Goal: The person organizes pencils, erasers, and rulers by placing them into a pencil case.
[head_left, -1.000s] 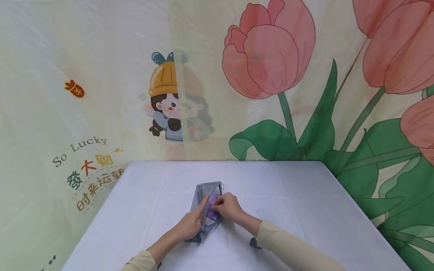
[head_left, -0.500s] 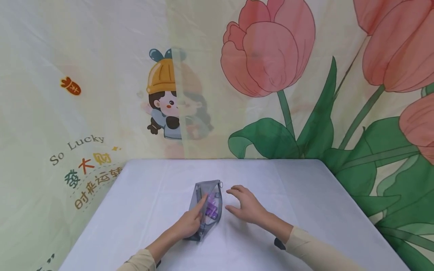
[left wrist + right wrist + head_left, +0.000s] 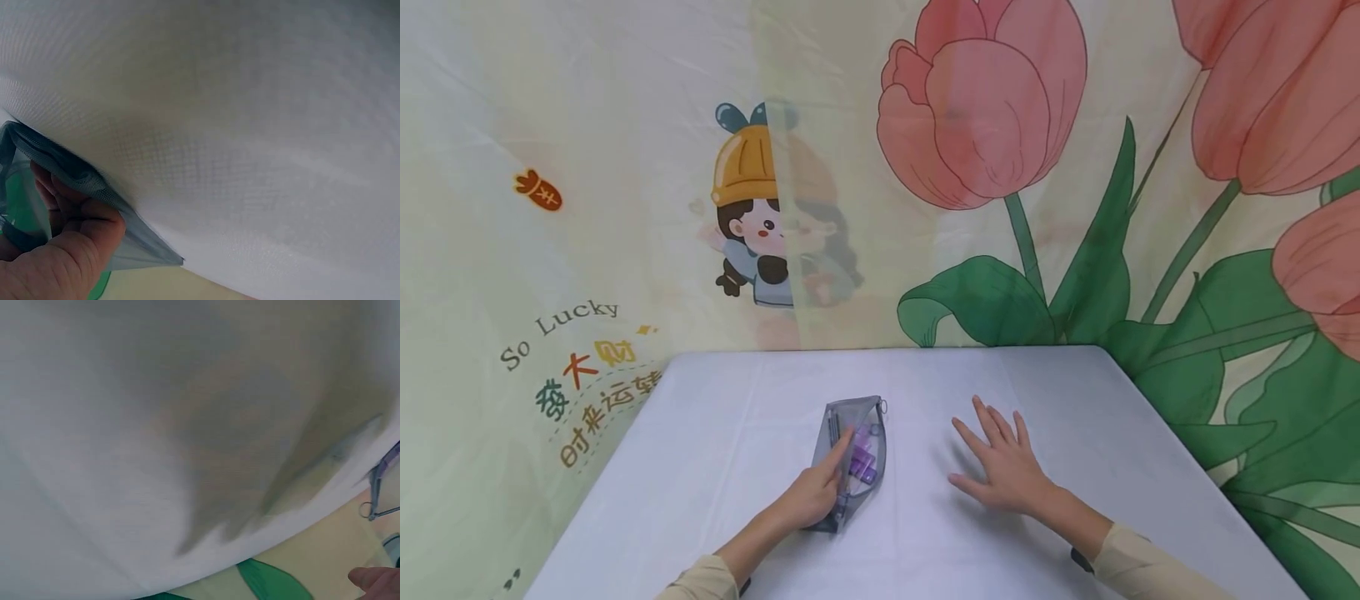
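Observation:
A grey mesh zip pouch (image 3: 852,411) lies on the white-covered table, its opening spread. Purple items (image 3: 862,463) show inside it; their exact kind is unclear. Slim dark sticks lie along its left side. My left hand (image 3: 814,495) grips the pouch's left edge, with the index finger stretched along the opening. In the left wrist view, that hand (image 3: 78,250) has its fingers curled at the mesh edge (image 3: 147,242). To the right of the pouch, my right hand (image 3: 1011,473) hovers with fingers spread, holding nothing. Only a fingertip (image 3: 375,580) shows in the right wrist view.
The white tablecloth (image 3: 715,433) reaches back to a printed curtain (image 3: 865,325) with tulips and a cartoon figure. A small ring (image 3: 883,407) hangs at the pouch's far right corner.
My right hand has let go of the purple items in the pouch and moved away to the right, its fingers spreading. The left hand has kept its place on the pouch.

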{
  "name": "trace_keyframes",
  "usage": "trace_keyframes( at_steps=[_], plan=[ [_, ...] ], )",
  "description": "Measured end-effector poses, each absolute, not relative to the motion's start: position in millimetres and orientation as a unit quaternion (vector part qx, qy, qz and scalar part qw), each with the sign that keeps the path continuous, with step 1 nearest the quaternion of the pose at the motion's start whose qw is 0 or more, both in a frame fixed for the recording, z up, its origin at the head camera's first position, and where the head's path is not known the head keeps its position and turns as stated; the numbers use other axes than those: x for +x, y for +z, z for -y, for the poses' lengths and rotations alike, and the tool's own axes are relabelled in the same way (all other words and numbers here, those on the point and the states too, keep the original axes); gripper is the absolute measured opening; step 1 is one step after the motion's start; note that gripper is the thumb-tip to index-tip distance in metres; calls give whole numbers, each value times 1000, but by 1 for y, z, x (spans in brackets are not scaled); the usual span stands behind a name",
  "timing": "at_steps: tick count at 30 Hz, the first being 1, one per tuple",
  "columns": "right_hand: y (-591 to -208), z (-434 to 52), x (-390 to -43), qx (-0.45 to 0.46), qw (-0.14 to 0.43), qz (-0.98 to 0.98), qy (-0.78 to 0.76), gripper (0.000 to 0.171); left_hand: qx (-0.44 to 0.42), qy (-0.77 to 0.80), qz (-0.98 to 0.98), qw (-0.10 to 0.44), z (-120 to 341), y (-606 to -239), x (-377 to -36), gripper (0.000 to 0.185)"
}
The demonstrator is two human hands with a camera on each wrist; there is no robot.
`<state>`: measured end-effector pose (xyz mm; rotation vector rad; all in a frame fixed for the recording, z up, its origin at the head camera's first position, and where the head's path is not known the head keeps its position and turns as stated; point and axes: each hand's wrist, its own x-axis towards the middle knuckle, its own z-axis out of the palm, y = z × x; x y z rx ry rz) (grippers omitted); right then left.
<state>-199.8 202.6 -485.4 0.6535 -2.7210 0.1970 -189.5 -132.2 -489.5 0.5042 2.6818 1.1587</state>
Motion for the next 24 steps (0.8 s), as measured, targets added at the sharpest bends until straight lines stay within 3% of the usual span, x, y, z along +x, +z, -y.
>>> trace_keyframes(
  at_steps=[9,18,24],
  plan=[
    [-500,-231,-193,188,126,971,78,81,158,394,-900,101,134,-491,-189,62],
    [-499,-246,-189,186,132,971,74,83,152,394,-901,99,134,-490,-187,62],
    [-501,-251,-189,161,93,978,97,90,144,393,-903,99,133,-490,-189,62]
  ],
)
